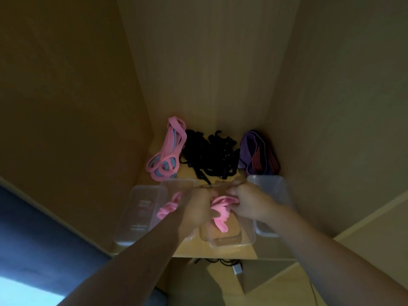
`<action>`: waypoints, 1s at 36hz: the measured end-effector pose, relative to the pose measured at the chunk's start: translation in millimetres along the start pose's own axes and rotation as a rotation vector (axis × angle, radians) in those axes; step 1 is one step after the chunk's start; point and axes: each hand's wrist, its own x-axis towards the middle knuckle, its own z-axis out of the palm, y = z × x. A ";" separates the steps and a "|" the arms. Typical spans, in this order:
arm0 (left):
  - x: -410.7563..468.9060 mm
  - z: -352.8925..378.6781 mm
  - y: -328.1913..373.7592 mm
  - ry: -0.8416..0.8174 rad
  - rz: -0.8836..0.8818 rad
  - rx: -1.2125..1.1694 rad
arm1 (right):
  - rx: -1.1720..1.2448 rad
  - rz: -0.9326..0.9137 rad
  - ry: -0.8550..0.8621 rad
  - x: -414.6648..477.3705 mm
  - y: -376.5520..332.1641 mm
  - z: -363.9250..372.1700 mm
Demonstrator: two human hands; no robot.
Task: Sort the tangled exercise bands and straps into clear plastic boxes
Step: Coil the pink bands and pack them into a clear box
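Both hands meet over a clear plastic box [229, 240] at the shelf's front middle. My left hand [195, 209] and my right hand [249, 200] are closed on a bunched pink band [218, 214] that hangs into the box. More of the pink band [166, 209] shows left of my left wrist. At the back lie a pink and blue band bundle [164, 155], a tangle of black straps [212, 154] and purple bands with red-striped ones [258, 154].
A clear box [139, 214] sits at the left and another [273, 191] at the right, on a wooden shelf [196, 248] enclosed by wooden walls. Below the shelf edge hang a black cable and a white plug [237, 269].
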 end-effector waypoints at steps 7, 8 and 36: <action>-10.4 0.7 -17.7 0.238 0.136 0.218 | 0.057 -0.016 -0.006 -1.6 -8.7 -3.8; -18.5 -5.3 -14.3 0.245 0.204 0.163 | 0.056 -0.016 -0.017 -1.1 -10.4 -4.5; -152.9 -21.7 -136.2 0.319 -0.302 0.320 | -0.146 -0.199 -0.159 148.9 -177.5 43.6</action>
